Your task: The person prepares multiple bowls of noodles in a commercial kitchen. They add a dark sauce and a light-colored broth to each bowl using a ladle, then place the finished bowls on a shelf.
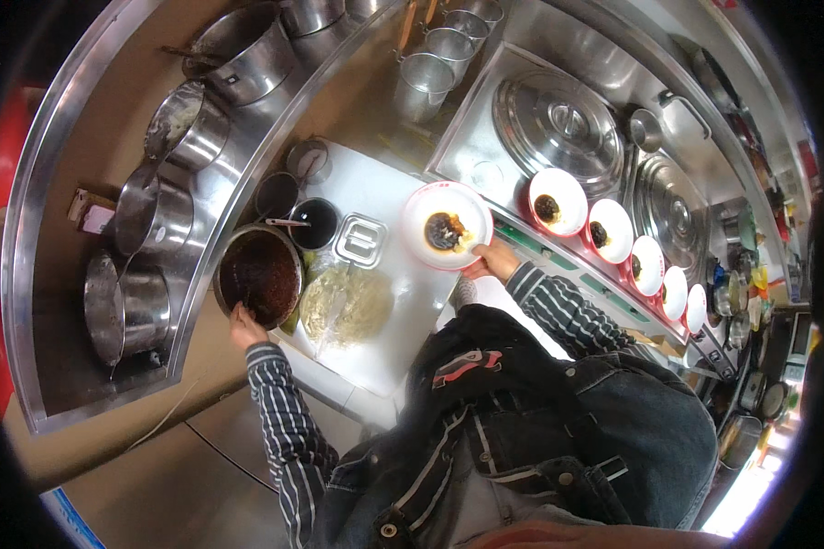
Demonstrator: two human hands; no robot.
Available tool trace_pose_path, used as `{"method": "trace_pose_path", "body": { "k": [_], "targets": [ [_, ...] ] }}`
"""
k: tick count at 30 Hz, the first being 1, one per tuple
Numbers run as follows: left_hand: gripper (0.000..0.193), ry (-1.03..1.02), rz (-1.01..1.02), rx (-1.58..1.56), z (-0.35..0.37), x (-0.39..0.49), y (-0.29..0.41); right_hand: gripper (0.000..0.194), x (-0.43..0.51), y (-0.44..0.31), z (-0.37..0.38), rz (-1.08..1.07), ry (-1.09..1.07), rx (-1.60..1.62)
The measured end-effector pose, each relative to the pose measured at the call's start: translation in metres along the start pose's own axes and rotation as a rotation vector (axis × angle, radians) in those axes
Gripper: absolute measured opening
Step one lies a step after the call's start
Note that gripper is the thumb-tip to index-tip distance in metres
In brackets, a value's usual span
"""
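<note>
My right hand (496,261) grips the rim of a white bowl with a red outside (415,206), which has dark sauce and pale minced bits in it. The bowl is over the right side of a white board (378,168). At the left, my left hand (247,328) is at the near rim of a metal pot (295,288) of dark red-brown sauce; its fingertips reach inside, and whether they hold a utensil there is unclear. Between the hands lie a plastic-wrapped pale mass (350,305) and a small steel lid (360,240). Dark containers (314,224) stand behind the pot.
Several similar bowls (559,195) with dark sauce stand in a row along the cooker's edge at right. Large round steel lids (566,120) lie behind them. Several steel pots (134,309) fill a raised metal shelf at left. Wire-mesh strainer baskets (426,75) stand at the back.
</note>
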State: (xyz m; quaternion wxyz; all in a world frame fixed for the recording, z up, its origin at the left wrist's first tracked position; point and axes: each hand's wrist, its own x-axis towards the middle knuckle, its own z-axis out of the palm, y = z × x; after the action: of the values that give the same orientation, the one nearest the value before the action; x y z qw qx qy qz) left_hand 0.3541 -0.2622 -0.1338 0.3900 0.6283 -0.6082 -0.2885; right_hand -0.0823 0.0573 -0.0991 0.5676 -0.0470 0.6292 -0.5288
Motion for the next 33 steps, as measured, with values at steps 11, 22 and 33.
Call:
{"method": "trace_pose_path", "body": {
  "k": [11,22,33],
  "targets": [
    [0.023,-0.041,-0.357,-0.543,-0.053,-0.039,0.018,0.038,-0.011,-0.005,-0.007,-0.006,0.024,-0.025],
    [0.025,0.101,-0.065,-0.326,-0.028,-0.015,0.012,0.038,-0.025,-0.009,0.034,0.027,-0.129,-0.124],
    [0.017,0.065,-0.409,-0.576,-0.032,-0.052,0.013,0.032,-0.036,-0.004,0.11,0.031,-0.403,-0.182]
  ]
}}
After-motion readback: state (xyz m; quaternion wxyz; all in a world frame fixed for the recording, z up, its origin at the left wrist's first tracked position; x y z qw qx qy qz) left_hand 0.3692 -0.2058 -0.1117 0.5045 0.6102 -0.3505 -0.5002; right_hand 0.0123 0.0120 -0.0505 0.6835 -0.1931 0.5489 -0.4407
